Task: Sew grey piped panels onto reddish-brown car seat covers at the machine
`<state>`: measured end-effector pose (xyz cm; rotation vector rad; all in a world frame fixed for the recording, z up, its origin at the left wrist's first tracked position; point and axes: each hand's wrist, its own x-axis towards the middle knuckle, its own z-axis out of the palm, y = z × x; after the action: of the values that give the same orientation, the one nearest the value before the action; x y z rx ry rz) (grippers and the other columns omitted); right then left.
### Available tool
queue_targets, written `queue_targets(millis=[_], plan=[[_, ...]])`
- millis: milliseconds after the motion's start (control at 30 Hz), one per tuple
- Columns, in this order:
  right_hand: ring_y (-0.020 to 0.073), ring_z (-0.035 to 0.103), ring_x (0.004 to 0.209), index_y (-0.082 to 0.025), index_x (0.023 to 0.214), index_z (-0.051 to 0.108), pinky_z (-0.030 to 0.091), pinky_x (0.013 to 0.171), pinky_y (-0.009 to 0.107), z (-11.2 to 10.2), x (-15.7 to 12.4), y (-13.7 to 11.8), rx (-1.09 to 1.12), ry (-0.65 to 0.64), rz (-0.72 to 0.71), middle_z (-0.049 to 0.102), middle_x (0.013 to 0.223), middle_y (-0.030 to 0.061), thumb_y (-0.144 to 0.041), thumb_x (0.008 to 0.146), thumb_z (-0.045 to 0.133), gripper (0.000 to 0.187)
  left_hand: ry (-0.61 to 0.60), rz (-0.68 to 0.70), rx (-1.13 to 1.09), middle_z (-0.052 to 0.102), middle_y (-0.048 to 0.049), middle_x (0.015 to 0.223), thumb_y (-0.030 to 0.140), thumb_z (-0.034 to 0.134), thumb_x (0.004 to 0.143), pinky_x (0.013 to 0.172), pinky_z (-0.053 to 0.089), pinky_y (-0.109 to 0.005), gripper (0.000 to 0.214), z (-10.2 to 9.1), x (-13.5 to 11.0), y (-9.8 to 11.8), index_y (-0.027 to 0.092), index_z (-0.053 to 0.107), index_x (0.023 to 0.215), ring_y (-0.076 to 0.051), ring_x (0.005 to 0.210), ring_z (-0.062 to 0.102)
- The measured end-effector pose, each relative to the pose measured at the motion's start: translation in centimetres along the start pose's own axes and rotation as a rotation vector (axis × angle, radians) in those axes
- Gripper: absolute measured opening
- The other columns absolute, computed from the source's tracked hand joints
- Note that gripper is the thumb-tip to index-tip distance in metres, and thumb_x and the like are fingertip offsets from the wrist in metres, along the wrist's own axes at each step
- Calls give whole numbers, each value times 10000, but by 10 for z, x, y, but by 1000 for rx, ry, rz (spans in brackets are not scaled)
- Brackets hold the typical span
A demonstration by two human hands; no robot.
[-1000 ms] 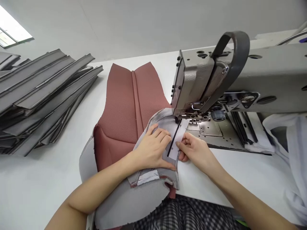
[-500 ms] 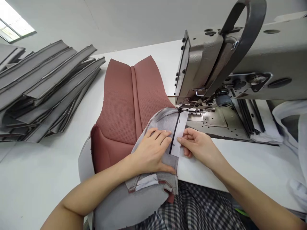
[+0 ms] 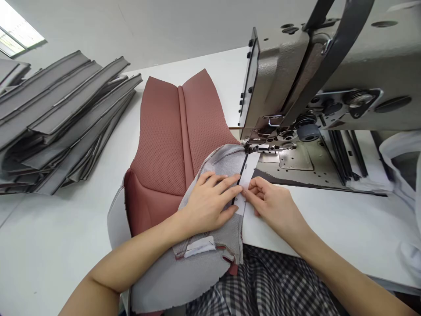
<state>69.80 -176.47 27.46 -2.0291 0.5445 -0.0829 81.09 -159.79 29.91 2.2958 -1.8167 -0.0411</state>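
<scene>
A reddish-brown perforated seat cover [image 3: 162, 136] lies on the white table, its grey-backed edge folded over toward the sewing machine [image 3: 276, 83]. Along that edge runs a white strip [image 3: 249, 169] with a black border, its far end at the needle and presser foot [image 3: 247, 148]. My left hand [image 3: 212, 204] rests flat on the grey backing, fingers spread, the fingertips touching the black border. Pinched between thumb and fingers of my right hand [image 3: 268, 197] is the strip's right side, close to my left fingertips. The needle tip itself is hidden.
Grey folded fabric pieces [image 3: 66, 118] are piled at the left of the table [image 3: 49, 245]. Several black-edged white strips [image 3: 355, 162] lie under the machine arm, and white cloth [image 3: 403, 171] sits at the far right. Checked fabric [image 3: 263, 281] covers my lap.
My left hand's fingers have shifted right onto the black border, and its thumb has drawn in. My right hand has moved slightly closer to the left fingertips. The view has shifted a little.
</scene>
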Motion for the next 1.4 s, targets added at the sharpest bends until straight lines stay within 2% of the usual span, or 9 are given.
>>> queue_targets(millis=[67, 167, 233, 300, 400, 533, 700, 1000, 1400], plan=[[139, 610, 554, -224, 966, 588, 497, 562, 282, -1, -8, 5, -125, 94, -177, 665, 766, -8, -399, 953, 553, 179, 0, -10, -8, 495, -19, 1505, 420, 539, 961, 1095, 339, -459, 375, 1, 0, -1, 215, 570, 1274, -239, 1258, 519], [163, 683, 853, -204, 1107, 613, 556, 778, 289, -1, -23, 14, -260, 194, -514, 690, 987, 52, -205, 988, 482, 177, -2, -10, -20, 511, -14, 1495, 449, 544, 960, 1116, 323, -457, 386, 3, 0, -1, 211, 581, 1263, -237, 1283, 509], [174, 659, 1006, -190, 1178, 624, 548, 904, 309, 0, -32, 21, -329, 157, -679, 681, 1134, 80, -79, 965, 436, 305, -3, -6, -27, 510, -9, 1495, 434, 542, 963, 1142, 301, -450, 386, 4, -1, -1, 216, 575, 1281, -229, 1306, 500], [182, 641, 978, -163, 1234, 622, 561, 894, 332, 2, -36, 25, -403, 108, -759, 669, 1217, 94, -18, 934, 426, 386, -3, -8, -30, 514, -7, 1492, 432, 546, 963, 1155, 290, -446, 402, 3, -2, 0, 214, 567, 1301, -223, 1317, 496], [187, 603, 867, -132, 1221, 649, 579, 816, 356, 4, -35, 28, -509, 81, -801, 673, 1239, 105, 0, 915, 434, 396, -25, 22, -18, 538, -32, 1470, 481, 547, 963, 1130, 326, -452, 437, -3, 2, -3, 193, 582, 1290, -236, 1299, 514], [197, 572, 855, -107, 1193, 678, 580, 800, 381, 5, -33, 25, -603, 93, -834, 675, 1236, 122, 6, 906, 422, 401, -132, 114, 7, 619, -52, 1375, 451, 511, 988, 994, 440, -423, 375, -17, 28, -19, 186, 638, 1220, -235, 1125, 620], [214, 546, 870, -53, 1137, 694, 554, 776, 387, 7, -36, 23, -620, 109, -846, 679, 1216, 136, 3, 908, 444, 344, -81, 134, 62, 516, -77, 1483, 506, 595, 928, 1109, 401, -443, 506, -14, 57, -38, 178, 590, 1314, -278, 1325, 505], [245, 556, 922, -76, 1186, 675, 511, 776, 393, 2, -36, 14, -673, 54, -806, 665, 1220, 127, -48, 881, 440, 387, -96, 82, 95, 446, -18, 1542, 568, 389, 1007, 1200, 268, -459, 564, 3, 48, -40, 224, 471, 1446, -226, 1444, 366], [232, 540, 893, -86, 1153, 678, 429, 789, 398, -6, -29, 18, -669, 61, -840, 680, 1215, 101, -65, 920, 472, 311, -19, 29, 8, 539, -8, 1469, 463, 542, 908, 1098, 336, -466, 472, 7, 61, -37, 235, 569, 1320, -254, 1331, 460]])
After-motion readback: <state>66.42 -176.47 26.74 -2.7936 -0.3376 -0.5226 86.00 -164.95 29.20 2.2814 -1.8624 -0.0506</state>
